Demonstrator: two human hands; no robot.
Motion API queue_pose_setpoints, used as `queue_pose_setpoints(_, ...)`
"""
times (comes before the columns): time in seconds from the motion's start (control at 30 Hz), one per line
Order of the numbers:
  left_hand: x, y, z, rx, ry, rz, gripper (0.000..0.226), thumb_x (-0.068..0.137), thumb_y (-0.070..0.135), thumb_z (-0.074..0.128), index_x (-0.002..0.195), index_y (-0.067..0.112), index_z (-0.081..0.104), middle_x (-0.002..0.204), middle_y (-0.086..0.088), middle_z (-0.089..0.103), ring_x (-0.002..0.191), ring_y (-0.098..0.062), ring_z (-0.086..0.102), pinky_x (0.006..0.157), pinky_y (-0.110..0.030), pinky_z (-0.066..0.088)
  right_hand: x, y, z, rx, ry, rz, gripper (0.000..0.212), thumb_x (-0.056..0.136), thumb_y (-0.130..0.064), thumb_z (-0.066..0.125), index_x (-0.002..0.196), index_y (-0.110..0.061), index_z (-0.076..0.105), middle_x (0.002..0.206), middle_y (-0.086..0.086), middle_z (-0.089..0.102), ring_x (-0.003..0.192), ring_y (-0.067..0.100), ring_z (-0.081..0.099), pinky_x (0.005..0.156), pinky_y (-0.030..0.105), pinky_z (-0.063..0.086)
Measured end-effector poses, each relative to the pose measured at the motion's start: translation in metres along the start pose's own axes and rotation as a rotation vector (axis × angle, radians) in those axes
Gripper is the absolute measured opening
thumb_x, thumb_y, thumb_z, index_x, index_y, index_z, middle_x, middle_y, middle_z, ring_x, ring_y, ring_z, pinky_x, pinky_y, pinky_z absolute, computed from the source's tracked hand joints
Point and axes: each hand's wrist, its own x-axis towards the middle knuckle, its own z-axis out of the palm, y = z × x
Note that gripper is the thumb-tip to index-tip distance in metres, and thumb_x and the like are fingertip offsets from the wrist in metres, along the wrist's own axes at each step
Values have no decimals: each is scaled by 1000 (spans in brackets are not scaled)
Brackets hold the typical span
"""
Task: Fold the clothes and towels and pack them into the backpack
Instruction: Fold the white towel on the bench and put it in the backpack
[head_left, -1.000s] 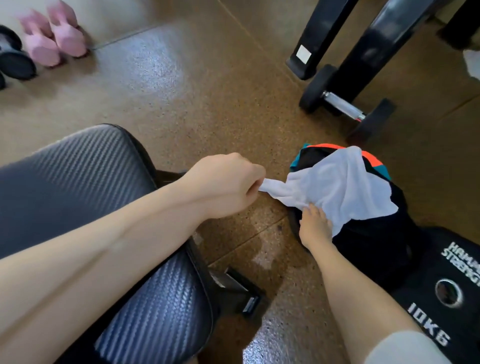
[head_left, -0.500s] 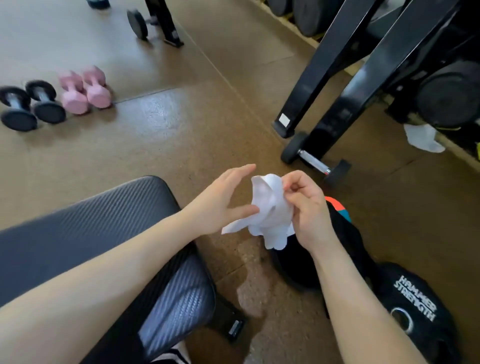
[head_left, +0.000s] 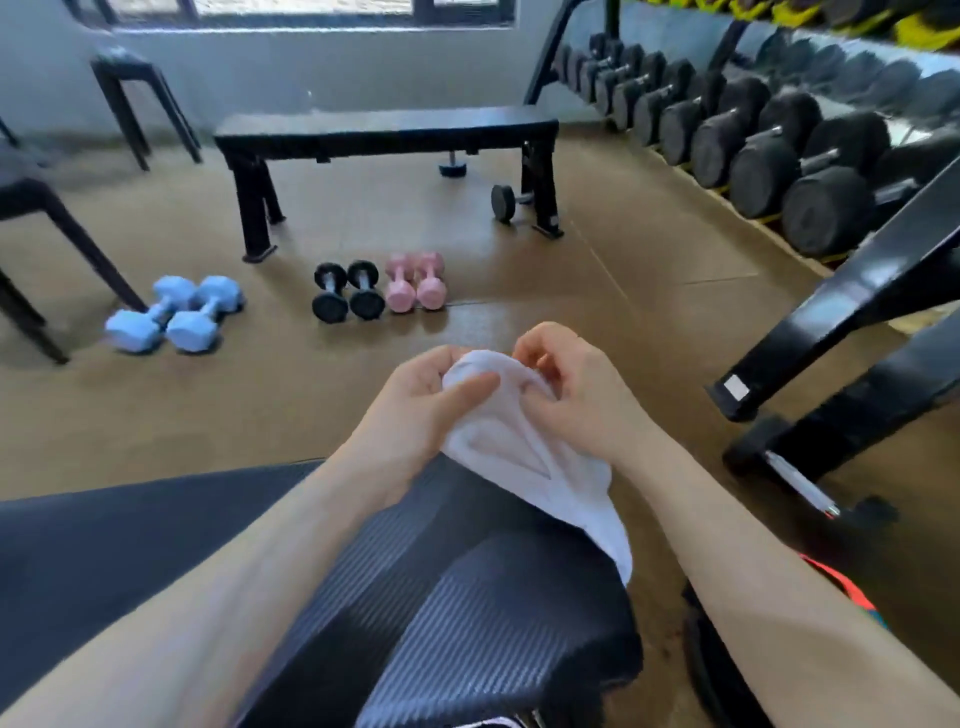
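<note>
I see both hands gripping a white towel above the near bench. My left hand and right hand pinch its far end; its length trails near-right toward the backpack on the floor.

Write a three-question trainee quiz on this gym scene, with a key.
1. True or false: both hands grip the white cloth towel.
2. Which small dumbbells lie farthest left on the floor: A pink, B black, C light blue?
3. Fill in: the towel's lower end drapes over the dark ribbed padded ____.

Key
1. True: the left hand and right hand both pinch it.
2. C, the light blue hexagonal dumbbells.
3. Seat.
</note>
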Motion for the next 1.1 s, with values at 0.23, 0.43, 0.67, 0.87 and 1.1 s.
queue_pose_setpoints(0.23,-41,-1,-57,-19,253,-89,18,92,19,55,85,6,66,76,-10,68,69,-17,62,60,-25,49,-14,-34,85,-123,172,-271,26,80,-38,50,91,-16,60,79,-8,56,67,7,47,60,21,37)
queue_pose_setpoints(0.43,-68,-11,-78,-67,264,-162,19,90,18,57,76,9,65,69,-5,68,60,-14,61,54,-21,47,-23,-20,103,-320,135,-172,23,75,-21,47,87,-11,63,79,4,65,68,29,60,58,28,42)
queue_pose_setpoints(0.67,-111,-10,-115,-467,341,-280,26,83,21,50,83,4,69,74,-10,71,64,-20,69,53,-22,54,-20,-17,112,24,-199,4,15,86,-2,56,89,-17,57,77,-11,59,69,-2,51,66,11,38)
queue_pose_setpoints(0.87,-165,11,-181,-505,508,-297,17,69,19,62,78,6,68,72,-7,68,65,-19,66,67,-30,49,9,-83,157,428,-851,168,24,95,-16,52,72,-18,60,68,-1,57,58,9,51,52,16,41)
queue_pose_setpoints(1.1,-166,-71,-251,103,893,-526,85,82,41,65,147,14,18,127,-5,50,108,-26,54,84,-35,45,66,-41,269,-433,-597,85,30,90,-16,53,119,-13,56,116,9,58,107,27,54,88,32,44)
